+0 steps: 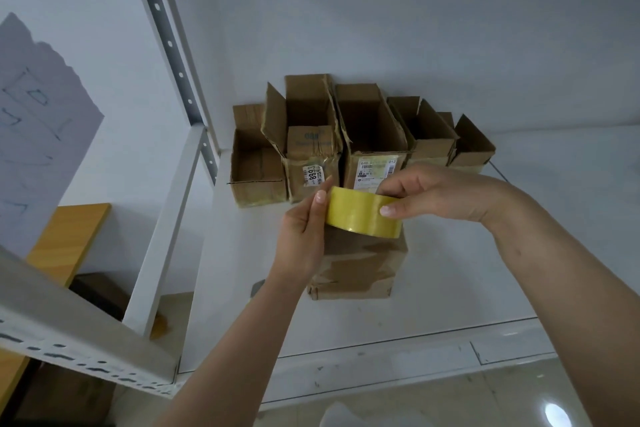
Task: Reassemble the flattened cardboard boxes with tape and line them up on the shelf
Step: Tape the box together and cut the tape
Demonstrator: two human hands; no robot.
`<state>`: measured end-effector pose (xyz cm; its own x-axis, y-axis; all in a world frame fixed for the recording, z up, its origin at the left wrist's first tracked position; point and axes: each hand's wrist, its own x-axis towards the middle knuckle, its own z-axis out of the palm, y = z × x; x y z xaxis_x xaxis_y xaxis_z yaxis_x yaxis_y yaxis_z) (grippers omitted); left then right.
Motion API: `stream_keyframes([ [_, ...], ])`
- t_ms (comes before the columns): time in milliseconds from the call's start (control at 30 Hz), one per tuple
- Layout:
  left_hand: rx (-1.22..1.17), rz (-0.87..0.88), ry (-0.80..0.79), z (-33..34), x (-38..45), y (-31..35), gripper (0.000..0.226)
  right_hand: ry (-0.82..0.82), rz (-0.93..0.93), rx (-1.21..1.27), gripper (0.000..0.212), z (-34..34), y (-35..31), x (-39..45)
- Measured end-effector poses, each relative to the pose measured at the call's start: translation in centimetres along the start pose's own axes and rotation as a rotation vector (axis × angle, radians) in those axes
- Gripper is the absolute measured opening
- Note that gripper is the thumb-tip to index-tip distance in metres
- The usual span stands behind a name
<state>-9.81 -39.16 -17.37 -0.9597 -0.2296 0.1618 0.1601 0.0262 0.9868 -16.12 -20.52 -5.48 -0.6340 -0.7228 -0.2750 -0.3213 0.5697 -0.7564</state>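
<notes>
On the white shelf, just in front of the row of open, taped-up boxes, my left hand grips the roll of yellow packing tape by its left rim, and my right hand pinches its right side. Beneath it lies the flattened cardboard box. I judge I'm hunting the tape's loose end; next I must peel it free.

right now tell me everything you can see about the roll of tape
The roll of tape is a wide ring of glossy, yellowish translucent packing tape, held in the air over a cardboard box that lies on the white shelf. It is tilted, its outer band facing the camera. The left hand grips its left side, and the right hand pinches the top right edge, thumb on the band. No loose strip is visible.
</notes>
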Motion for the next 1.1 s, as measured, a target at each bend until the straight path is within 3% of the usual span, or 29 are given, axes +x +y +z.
stream_keyframes([
  [167, 0.049, 0.022, 0.030, 0.0, 0.1, -0.2, 0.036, 0.147, -0.043, 0.024, 0.042, -0.4, -1.1, 0.9],
  [267, 0.049, 0.012, 0.083, 0.0, -0.1, -0.5, 0.040, 0.260, 0.006, -0.025, 0.056, -1.2, -0.3, 1.5],
  [367, -0.010, -0.011, 0.102, 0.1, 0.0, -0.6, 0.038, 0.266, 0.098, -0.056, 0.063, -1.9, 1.0, 1.3],
  [467, -0.133, -0.058, 0.098, 0.2, 0.1, -0.5, 0.037, 0.273, 0.137, 0.042, 0.059, -2.1, 1.6, 0.9],
  [600, -0.192, -0.035, 0.127, -0.1, -0.3, -0.7, 0.037, 0.233, 0.130, 0.002, 0.015, -1.9, 1.3, 1.1],
  [700, -0.201, -0.025, 0.180, -0.8, -0.5, -0.9, 0.035, 0.236, 0.107, -0.086, 0.020, -1.2, 0.7, 1.5],
  [833, -0.271, -0.205, 0.246, -1.8, -0.8, -1.8, 0.035, 0.309, 0.033, -0.136, 0.024, 0.3, 0.1, 2.5],
  [1100, -0.172, -0.357, 0.209, -1.5, -1.3, -3.2, 0.038, 0.397, -0.054, -0.201, 0.015, 1.5, 0.6, 3.4],
])
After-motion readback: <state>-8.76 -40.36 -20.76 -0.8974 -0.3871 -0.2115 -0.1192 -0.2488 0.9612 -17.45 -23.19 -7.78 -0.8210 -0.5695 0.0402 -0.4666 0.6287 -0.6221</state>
